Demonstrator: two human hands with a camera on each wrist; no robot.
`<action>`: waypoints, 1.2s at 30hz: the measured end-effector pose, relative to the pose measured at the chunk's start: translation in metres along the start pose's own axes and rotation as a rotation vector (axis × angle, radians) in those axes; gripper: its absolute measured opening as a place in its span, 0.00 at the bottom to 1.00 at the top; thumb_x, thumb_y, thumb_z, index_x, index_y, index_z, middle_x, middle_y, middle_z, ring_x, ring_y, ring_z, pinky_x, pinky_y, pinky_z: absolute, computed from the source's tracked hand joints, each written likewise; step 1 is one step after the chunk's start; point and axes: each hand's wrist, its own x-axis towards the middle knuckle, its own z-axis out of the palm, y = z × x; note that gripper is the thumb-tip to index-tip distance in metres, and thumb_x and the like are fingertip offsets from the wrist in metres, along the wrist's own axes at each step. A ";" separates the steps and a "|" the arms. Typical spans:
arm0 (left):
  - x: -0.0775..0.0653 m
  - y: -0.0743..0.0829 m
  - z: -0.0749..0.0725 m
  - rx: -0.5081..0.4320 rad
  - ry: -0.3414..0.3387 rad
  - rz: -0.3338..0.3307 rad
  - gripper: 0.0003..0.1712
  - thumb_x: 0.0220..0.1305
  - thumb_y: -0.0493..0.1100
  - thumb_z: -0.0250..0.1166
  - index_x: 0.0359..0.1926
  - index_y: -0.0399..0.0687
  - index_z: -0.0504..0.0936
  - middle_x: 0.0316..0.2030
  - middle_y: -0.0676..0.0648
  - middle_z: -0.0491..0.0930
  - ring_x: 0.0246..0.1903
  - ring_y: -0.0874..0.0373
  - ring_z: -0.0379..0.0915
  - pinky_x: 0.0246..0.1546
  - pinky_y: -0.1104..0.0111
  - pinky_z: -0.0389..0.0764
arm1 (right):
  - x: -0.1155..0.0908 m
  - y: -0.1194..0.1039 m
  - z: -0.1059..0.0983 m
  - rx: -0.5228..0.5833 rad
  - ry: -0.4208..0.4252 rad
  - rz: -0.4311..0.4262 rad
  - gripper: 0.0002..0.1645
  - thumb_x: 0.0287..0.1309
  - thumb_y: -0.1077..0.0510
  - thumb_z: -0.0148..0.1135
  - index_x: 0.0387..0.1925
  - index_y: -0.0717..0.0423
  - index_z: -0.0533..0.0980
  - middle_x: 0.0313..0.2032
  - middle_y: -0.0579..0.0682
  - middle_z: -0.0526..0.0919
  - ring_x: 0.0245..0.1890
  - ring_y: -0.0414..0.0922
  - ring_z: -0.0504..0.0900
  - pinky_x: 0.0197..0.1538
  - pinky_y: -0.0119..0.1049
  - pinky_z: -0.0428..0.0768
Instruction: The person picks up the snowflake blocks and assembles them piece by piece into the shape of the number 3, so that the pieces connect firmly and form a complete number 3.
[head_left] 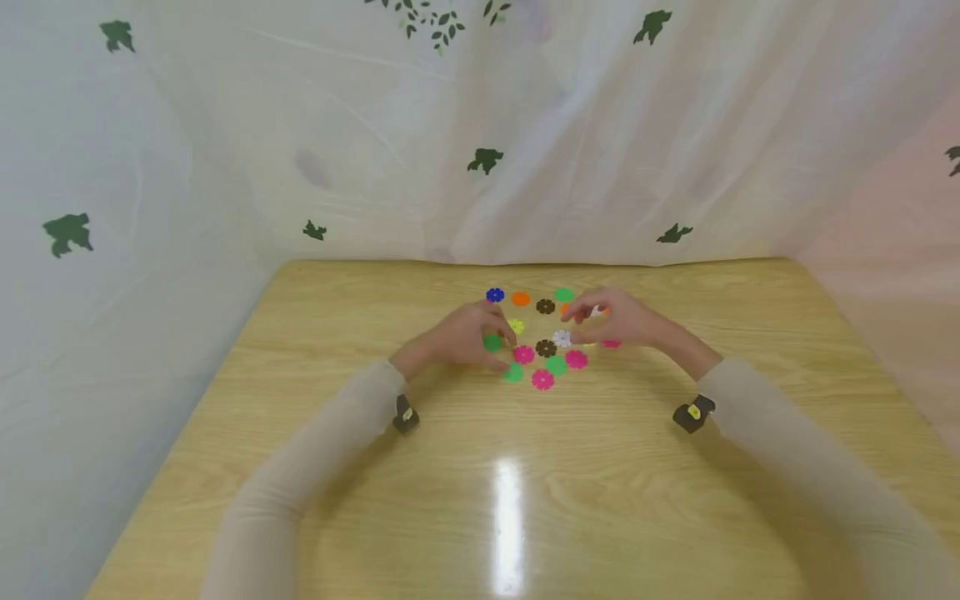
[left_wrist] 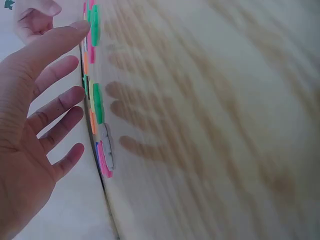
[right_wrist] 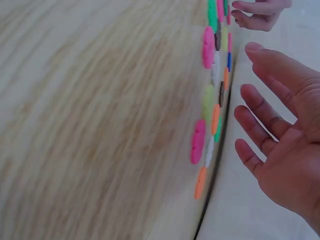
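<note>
Several flat, notched plastic discs shaped like flowers lie spread on the wooden table. My left hand (head_left: 467, 335) hovers at the left side of the group, fingers loosely bent and holding nothing. Near its fingers are a green disc (head_left: 492, 342), a yellow disc (head_left: 516, 327) and a pink disc (head_left: 523, 355). Over the right side hangs my right hand (head_left: 624, 318), thumb and fingers spread apart around nothing, close to a white disc (head_left: 562, 338). It partly covers some orange, white and pink discs. Both wrist views show the palms (left_wrist: 25, 165) free of any disc.
The wooden table (head_left: 480, 467) extends toward me with a bright light reflection on it. Behind it hangs a pale curtain (head_left: 390, 167) with dark green leaf prints. At the back of the group lie a blue disc (head_left: 495, 295) and an orange disc (head_left: 521, 298).
</note>
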 end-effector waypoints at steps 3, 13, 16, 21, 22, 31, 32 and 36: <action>0.002 0.001 0.001 0.031 -0.031 0.022 0.20 0.50 0.59 0.79 0.44 0.60 0.90 0.46 0.53 0.82 0.48 0.59 0.72 0.50 0.65 0.77 | -0.004 0.004 0.003 -0.012 -0.060 -0.012 0.16 0.52 0.61 0.78 0.44 0.57 0.86 0.39 0.55 0.85 0.42 0.52 0.79 0.48 0.44 0.78; 0.001 0.003 0.001 0.015 -0.058 0.041 0.21 0.48 0.59 0.81 0.42 0.58 0.92 0.39 0.52 0.81 0.39 0.59 0.69 0.41 0.71 0.71 | -0.007 0.004 0.007 0.027 -0.198 -0.019 0.14 0.50 0.63 0.78 0.41 0.59 0.87 0.38 0.56 0.83 0.41 0.53 0.76 0.46 0.40 0.78; 0.000 0.005 0.000 0.004 -0.067 0.037 0.21 0.47 0.59 0.81 0.42 0.58 0.92 0.39 0.52 0.80 0.38 0.60 0.68 0.40 0.72 0.70 | -0.006 0.005 0.008 0.016 -0.198 -0.026 0.13 0.50 0.63 0.79 0.40 0.59 0.87 0.38 0.55 0.84 0.41 0.52 0.76 0.47 0.42 0.78; -0.001 0.005 0.002 -0.019 -0.086 0.036 0.21 0.47 0.58 0.82 0.43 0.59 0.92 0.38 0.53 0.80 0.38 0.60 0.67 0.39 0.72 0.70 | -0.006 0.007 0.009 0.010 -0.197 -0.037 0.13 0.50 0.63 0.79 0.39 0.58 0.87 0.39 0.53 0.86 0.40 0.52 0.76 0.47 0.42 0.79; 0.000 0.004 0.002 -0.018 -0.092 0.038 0.21 0.47 0.58 0.82 0.43 0.59 0.92 0.38 0.53 0.80 0.38 0.61 0.68 0.39 0.72 0.70 | -0.005 0.007 0.010 0.008 -0.197 -0.040 0.13 0.50 0.63 0.79 0.39 0.58 0.87 0.39 0.53 0.86 0.40 0.52 0.76 0.47 0.42 0.79; 0.005 0.008 -0.001 -0.033 -0.130 0.080 0.19 0.48 0.52 0.81 0.43 0.55 0.92 0.39 0.52 0.82 0.38 0.61 0.70 0.42 0.72 0.72 | -0.003 0.011 0.010 -0.028 -0.198 -0.036 0.12 0.49 0.61 0.80 0.37 0.55 0.86 0.34 0.52 0.81 0.37 0.48 0.73 0.41 0.33 0.75; 0.006 0.008 -0.001 -0.040 -0.140 0.075 0.19 0.49 0.52 0.81 0.43 0.55 0.92 0.39 0.52 0.82 0.38 0.61 0.70 0.43 0.72 0.72 | -0.002 0.011 0.010 -0.026 -0.200 -0.041 0.12 0.49 0.61 0.80 0.36 0.55 0.86 0.33 0.52 0.81 0.36 0.48 0.73 0.41 0.32 0.75; 0.007 0.008 -0.001 -0.072 -0.171 0.047 0.18 0.49 0.50 0.81 0.44 0.56 0.92 0.39 0.53 0.81 0.39 0.61 0.70 0.46 0.71 0.72 | 0.000 0.013 0.011 -0.002 -0.213 -0.037 0.13 0.48 0.62 0.80 0.36 0.55 0.85 0.34 0.51 0.81 0.37 0.47 0.74 0.41 0.31 0.76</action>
